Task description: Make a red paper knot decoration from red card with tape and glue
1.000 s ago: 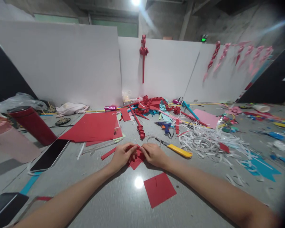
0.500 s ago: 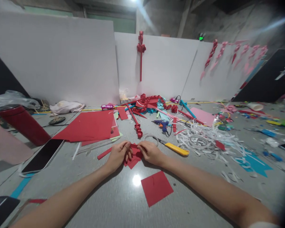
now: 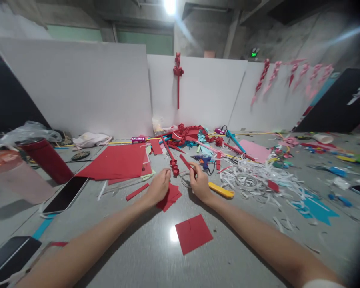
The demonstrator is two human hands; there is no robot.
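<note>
My right hand (image 3: 199, 183) pinches a narrow folded strip of red paper (image 3: 185, 162), which slants up and left from the fingers. My left hand (image 3: 159, 186) has its fingertips pressed together, and what is in them, if anything, is hidden. Beside and partly behind that hand lies a small pile of red paper pieces (image 3: 169, 199). Another narrow red strip (image 3: 137, 192) rests to its left. Nearer to me is a flat red paper square (image 3: 193, 234) with a thin dark mark. A yellow utility knife (image 3: 221, 190) lies right of my right hand.
Large red sheets (image 3: 117, 160) lie left, near a phone (image 3: 66, 195) and a red tumbler (image 3: 46, 160). Behind my hands are a blue glue gun (image 3: 203, 160) and red paper chains (image 3: 174, 166). White paper shreds (image 3: 258, 172) spread right. White boards (image 3: 198, 88) stand behind.
My hands have moved apart. The right hand has lifted a red strip up and away from the pile, leaving the red pieces more exposed. The view has tilted up slightly.
</note>
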